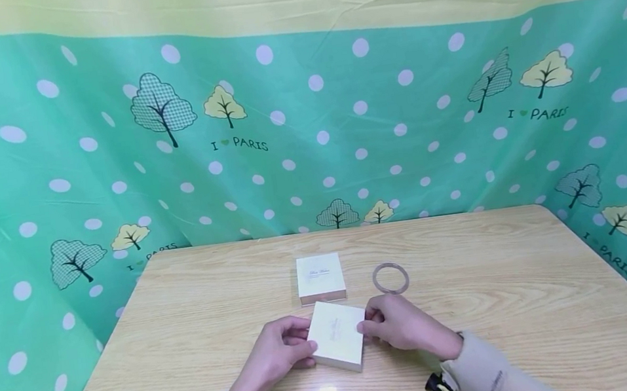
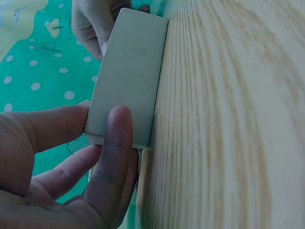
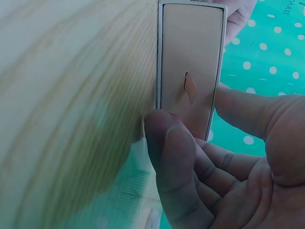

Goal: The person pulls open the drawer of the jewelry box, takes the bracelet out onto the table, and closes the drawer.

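Two pale sleeves (image 1: 491, 367), cuffs at the wrists. One left hand (image 1: 275, 354), thumb and fingers gripping the left edge of a white box (image 1: 338, 335); one right hand (image 1: 400, 323), gripping its right edge. Box: low over the wooden table (image 1: 513, 268), turned askew, faintly lettered; pinkish end panel with diamond-shaped tab (image 3: 190, 88). Just beyond: one second box (image 1: 320, 276), white-topped, lettered. To its right, apart: one grey ring (image 1: 375, 278), lying flat. Behind: one green dotted curtain (image 1: 338, 159), tree-printed.

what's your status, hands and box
Left hand, right hand: gripping nearer white box, opposite sides. Second white box close behind, possibly in the way. Ring beyond right hand.
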`<state>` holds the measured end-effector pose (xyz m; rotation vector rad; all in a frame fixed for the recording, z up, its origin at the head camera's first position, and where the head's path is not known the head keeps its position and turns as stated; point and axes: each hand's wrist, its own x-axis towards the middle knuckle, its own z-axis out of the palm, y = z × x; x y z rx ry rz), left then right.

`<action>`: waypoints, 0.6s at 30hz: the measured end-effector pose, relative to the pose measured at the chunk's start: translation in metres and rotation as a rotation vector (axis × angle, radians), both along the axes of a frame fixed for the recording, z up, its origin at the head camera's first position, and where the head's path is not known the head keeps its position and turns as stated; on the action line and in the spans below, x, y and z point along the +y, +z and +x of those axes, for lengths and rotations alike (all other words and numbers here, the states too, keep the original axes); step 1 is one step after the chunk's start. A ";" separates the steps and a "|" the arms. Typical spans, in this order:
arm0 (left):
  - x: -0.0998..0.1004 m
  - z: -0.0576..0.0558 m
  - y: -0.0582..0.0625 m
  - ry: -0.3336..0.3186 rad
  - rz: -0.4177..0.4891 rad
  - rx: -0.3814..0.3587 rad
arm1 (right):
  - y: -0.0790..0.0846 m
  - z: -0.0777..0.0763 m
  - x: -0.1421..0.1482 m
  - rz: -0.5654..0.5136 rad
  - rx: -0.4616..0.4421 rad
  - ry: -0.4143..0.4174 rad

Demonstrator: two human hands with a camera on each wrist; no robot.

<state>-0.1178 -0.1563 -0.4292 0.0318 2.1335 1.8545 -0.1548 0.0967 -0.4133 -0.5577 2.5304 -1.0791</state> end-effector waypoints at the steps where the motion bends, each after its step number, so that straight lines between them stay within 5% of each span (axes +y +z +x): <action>1: 0.000 0.000 0.000 0.001 -0.001 0.001 | 0.000 0.000 0.000 0.002 0.007 0.001; 18: -0.003 0.004 0.001 0.025 -0.025 0.011 | -0.002 0.000 -0.006 0.026 0.128 0.027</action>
